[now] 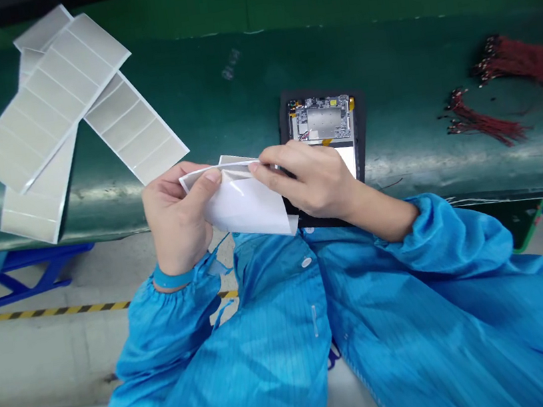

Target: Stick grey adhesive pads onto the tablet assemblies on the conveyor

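A bright blue cloth smock (280,337) with gathered cuffs is nearest, a blue band (173,278) circling the left wrist. Above its front, near the table edge, a bent, glossy white paper sheet (245,200) is held between both hands: the left hand (176,210) pinches its left end under the thumb, and the right hand (315,174) grips its upper edge with curled fingers. Partly hidden behind the right hand, a flat black-framed device with an exposed circuit board (325,122) lies on the glossy green tabletop (215,90). Farther left, beige rectangular label sheets (55,102) overlap crosswise; far right lie a smaller dark-red wire bundle (487,122) and, beyond it, a larger dark-red wire bundle (531,59)
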Tool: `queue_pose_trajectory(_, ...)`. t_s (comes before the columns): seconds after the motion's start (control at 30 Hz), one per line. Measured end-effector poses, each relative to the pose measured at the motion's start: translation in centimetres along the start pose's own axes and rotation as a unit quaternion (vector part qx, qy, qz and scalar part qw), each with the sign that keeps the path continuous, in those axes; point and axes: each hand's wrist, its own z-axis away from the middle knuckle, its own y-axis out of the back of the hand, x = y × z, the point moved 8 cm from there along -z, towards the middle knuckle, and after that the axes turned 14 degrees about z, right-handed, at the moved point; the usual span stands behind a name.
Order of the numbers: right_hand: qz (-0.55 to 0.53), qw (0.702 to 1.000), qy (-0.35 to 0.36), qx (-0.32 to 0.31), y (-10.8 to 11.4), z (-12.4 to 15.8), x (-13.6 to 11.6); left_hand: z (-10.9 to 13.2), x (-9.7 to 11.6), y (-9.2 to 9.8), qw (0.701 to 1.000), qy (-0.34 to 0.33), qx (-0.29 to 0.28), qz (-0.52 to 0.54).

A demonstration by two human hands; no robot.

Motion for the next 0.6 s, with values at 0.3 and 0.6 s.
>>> queue_pose_trajectory(0.3,-0.082,0.982,-0.134,-0.1,-1.8,-0.8,0.6,0.4,0.9,-0.7,0.991,-0.091,-0.037,-0.093)
queue_pose_trajectory(0.6,-0.147,0.965,-0.188,0.108,5.6,1.6,3.8,-5.7,3.6,1.9,0.952,-0.273,-0.062,-0.126)
